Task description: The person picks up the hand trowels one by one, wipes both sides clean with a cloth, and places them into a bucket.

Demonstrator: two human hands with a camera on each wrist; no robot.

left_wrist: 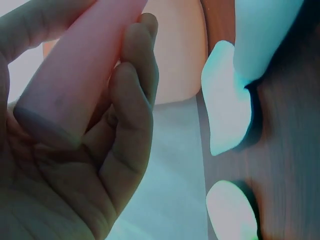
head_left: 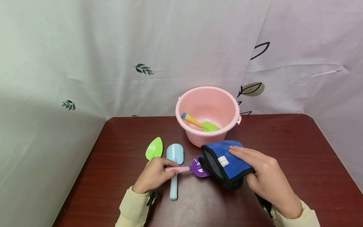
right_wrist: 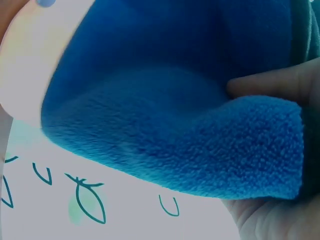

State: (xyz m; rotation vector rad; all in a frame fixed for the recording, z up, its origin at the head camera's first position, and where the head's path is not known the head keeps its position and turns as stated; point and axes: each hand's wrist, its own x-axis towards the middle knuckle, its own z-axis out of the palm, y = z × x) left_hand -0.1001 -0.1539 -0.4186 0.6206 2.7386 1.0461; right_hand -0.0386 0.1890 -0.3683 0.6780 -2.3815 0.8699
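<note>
Left hand [head_left: 154, 176]: fingers and thumb closed about the pink handle of the purple shovel [head_left: 195, 167].
Right hand [head_left: 269, 179]: folded over the blue cloth [head_left: 238, 157], thumb low, fingers across the top.
Purple shovel: left of centre on the near side, over the light blue shovel [head_left: 175, 154]; its blade tip is hidden by the blue cloth.
Cloth work: wiping looks under way to me; how much of the blade is done, I cannot tell.
Bucket [head_left: 204, 139]: far side; one yellow-handled shovel [head_left: 202, 125] already lies inside.
Counter [head_left: 283, 142]: light blue shovel and green scoop [head_left: 154, 148] lie at left, perhaps left to do.
White tag [head_left: 223, 161]: on the blue cloth; no readable writing or brand.
</note>
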